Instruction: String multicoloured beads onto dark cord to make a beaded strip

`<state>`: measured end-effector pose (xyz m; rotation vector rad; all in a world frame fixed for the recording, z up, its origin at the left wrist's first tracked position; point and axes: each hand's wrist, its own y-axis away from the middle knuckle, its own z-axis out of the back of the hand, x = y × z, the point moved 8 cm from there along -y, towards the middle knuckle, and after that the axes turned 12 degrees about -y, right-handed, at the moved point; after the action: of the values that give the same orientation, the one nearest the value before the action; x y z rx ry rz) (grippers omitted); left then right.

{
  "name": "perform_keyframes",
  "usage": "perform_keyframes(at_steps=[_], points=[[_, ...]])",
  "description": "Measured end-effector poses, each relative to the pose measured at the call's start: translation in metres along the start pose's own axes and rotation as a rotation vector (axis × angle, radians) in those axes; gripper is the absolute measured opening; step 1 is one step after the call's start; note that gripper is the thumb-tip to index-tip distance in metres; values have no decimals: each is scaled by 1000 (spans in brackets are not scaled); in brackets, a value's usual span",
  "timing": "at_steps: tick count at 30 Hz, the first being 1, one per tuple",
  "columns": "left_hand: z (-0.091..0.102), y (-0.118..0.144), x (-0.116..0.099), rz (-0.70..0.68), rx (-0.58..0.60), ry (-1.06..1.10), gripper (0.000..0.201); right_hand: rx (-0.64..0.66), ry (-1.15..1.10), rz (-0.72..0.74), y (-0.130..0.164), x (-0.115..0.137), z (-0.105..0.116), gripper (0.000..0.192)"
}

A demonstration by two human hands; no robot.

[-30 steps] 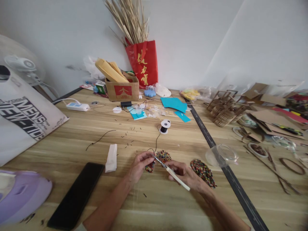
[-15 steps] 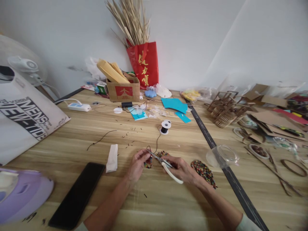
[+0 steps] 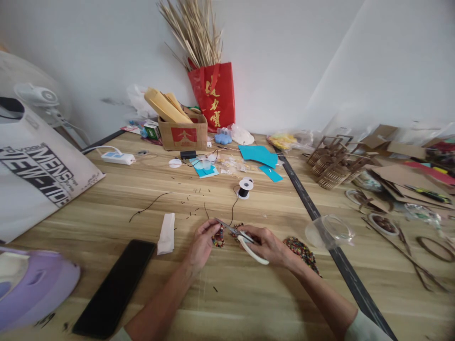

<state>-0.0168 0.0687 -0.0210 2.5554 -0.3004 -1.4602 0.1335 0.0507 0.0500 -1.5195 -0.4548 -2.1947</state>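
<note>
The scissors (image 3: 254, 251) lie across the gap between the hands, gripped in the right hand (image 3: 267, 245), with their tips at the fingertips of the left hand (image 3: 202, 242). That meeting of tips and fingertips is the key relation. The scissors' long axis runs on a slant: the white handles sit at the near right, the blades point to the far left. The handles are beside the right palm, so the right hand is nearer to that end; the left hand is nearer to the tips. Whether the blades touch anything, or stand parted, is too small to tell.

The left hand pinches a beaded strand (image 3: 218, 243) between thumb and fingers. The strand is just right of the left hand, on the near side of the blade tips, and is much closer to that hand than to the right one. It droops in a narrow loop, its long axis running roughly from far to near, its bottom pointing toward the near edge.

A short dark cord end (image 3: 206, 209) sticks out on the far side of the left fingertips. Another cord (image 3: 233, 210) runs from the spool (image 3: 244, 190), farther off, toward the blades. A bead pile (image 3: 302, 254) lies just right of the right hand.
</note>
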Motion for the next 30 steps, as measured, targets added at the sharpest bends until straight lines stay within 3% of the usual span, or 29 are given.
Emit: perform_keyframes(at_steps=[5, 9, 18, 24, 30], points=[[2, -1, 2, 15, -3, 9, 24, -93, 21, 4, 11, -2, 15, 32], [3, -3, 0, -3, 0, 36, 24, -131, 208, -32, 37, 3, 21, 30], [0, -3, -1, -36, 60, 32, 22, 3, 630, -15, 87, -5, -20, 37], [-6, 0, -5, -47, 38, -70, 26, 0, 659, 69, 94, 0, -40, 35], [-25, 12, -14, -77, 52, -278, 25, -29, 724, 70, 92, 2, -46, 37]])
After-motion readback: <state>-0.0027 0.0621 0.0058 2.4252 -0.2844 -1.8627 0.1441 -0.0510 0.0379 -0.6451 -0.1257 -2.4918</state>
